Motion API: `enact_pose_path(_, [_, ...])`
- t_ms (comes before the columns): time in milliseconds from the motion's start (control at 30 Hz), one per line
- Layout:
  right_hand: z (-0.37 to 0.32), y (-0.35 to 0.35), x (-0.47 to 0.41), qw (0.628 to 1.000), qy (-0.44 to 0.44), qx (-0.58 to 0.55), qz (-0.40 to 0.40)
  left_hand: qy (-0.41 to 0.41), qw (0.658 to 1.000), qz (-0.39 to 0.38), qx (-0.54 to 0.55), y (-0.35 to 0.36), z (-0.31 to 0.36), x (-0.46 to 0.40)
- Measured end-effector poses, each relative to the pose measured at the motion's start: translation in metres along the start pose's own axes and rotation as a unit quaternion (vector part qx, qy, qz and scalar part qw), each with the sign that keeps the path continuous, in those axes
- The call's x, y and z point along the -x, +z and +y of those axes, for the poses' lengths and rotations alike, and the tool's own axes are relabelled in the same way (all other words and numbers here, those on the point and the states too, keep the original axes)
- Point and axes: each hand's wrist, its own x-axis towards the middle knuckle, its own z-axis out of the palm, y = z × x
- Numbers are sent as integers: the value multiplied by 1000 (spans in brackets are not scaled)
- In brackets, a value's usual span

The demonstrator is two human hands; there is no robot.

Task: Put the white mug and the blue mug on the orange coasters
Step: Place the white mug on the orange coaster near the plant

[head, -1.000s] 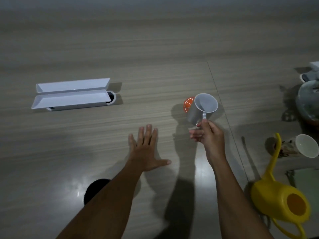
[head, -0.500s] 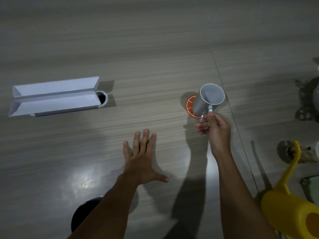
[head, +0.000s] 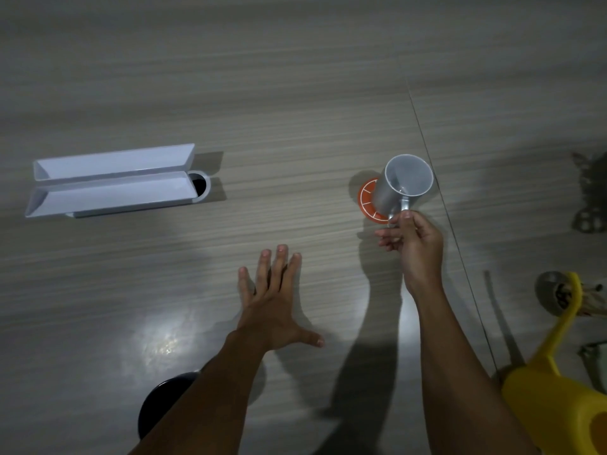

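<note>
My right hand [head: 414,243] grips the white mug [head: 402,187] by its handle. The mug stands upright over an orange coaster [head: 368,200], covering the coaster's right part; whether it touches the coaster I cannot tell. My left hand [head: 274,302] lies flat on the wooden table, fingers spread, holding nothing. A dark round object [head: 164,400], possibly the blue mug, shows under my left forearm near the bottom edge. Only one coaster is in sight.
A white open box [head: 111,180] with two long flaps lies at the left, a dark hole at its right end. A yellow watering can [head: 558,405] sits at the bottom right, with a small pot [head: 555,292] behind its handle. A seam [head: 437,178] runs down the table.
My right hand has carried the white mug down and left until it sits over the orange coaster. The left hand has stayed flat on the table. The view shifted slightly.
</note>
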Motion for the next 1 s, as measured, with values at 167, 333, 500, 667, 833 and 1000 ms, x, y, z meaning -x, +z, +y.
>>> enact_pose_path(167, [2,1,-1,1000,-9,1,-4,1,1000,2,-3,0,-1,0])
enact_pose_path(333, [9,1,0,1000,-11,4,2,1,1000,5,-2,2,-1,-1])
enact_pose_path(500, [13,-2,-2,1000,-10,-2,11,4,1000,14,9,4,-2,-1])
enact_pose_path(667, [19,-7,11,999,14,5,29,11,1000,18,11,3,-1,2])
enact_pose_path(833, [33,-18,70,994,17,107,33,13,1000,14,17,-2,1,6])
enact_pose_path(1000, [51,-25,149,960,-40,263,-87,-6,1000,19,21,19,15,45])
